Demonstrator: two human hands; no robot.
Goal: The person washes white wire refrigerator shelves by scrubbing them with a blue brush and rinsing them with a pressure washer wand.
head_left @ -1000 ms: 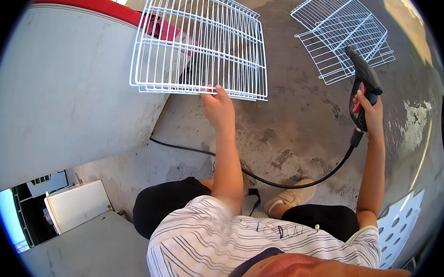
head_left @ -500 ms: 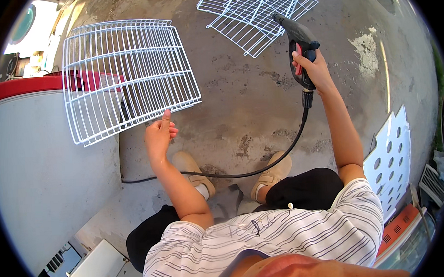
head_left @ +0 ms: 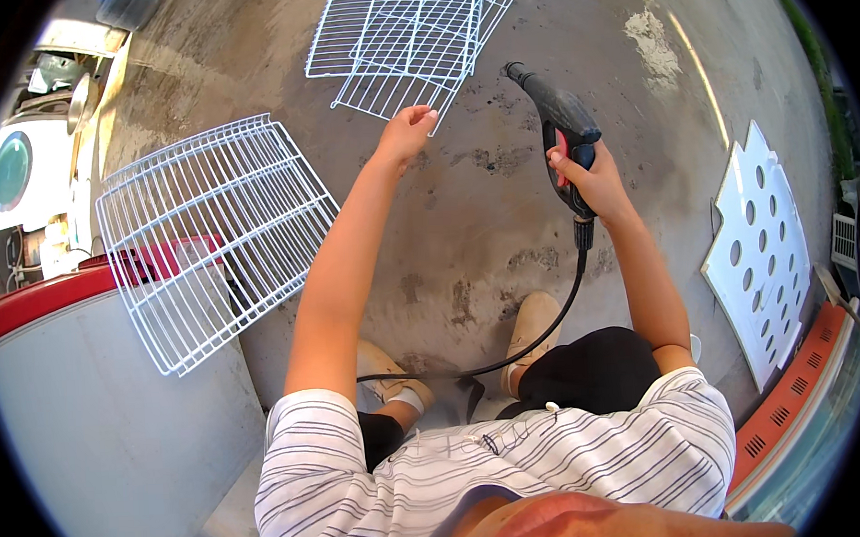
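Observation:
My left hand [head_left: 407, 133] reaches forward, fingers loosely bent, over the near edge of overlapping white wire racks [head_left: 405, 34] lying on the floor; I cannot tell if it touches them. My right hand [head_left: 587, 180] grips a black spray gun [head_left: 557, 105] with a red trigger, its nozzle pointing up and left. A black hose [head_left: 570, 296] curves down from the gun past my feet. At left, another white wire rack [head_left: 213, 235], apparently doubled, leans over the red-topped edge of a pale cabinet [head_left: 90, 398].
A white perforated panel [head_left: 755, 245] stands at right, beside an orange slotted strip [head_left: 791, 397]. Appliances, among them a white machine with a round teal door [head_left: 11, 172], crowd the far left. The stained concrete floor [head_left: 476, 218] runs between, under my sandalled feet [head_left: 533, 326].
My left hand has let go of the left rack and moved forward to the far racks. The view has shifted. My right hand keeps hold of the spray gun.

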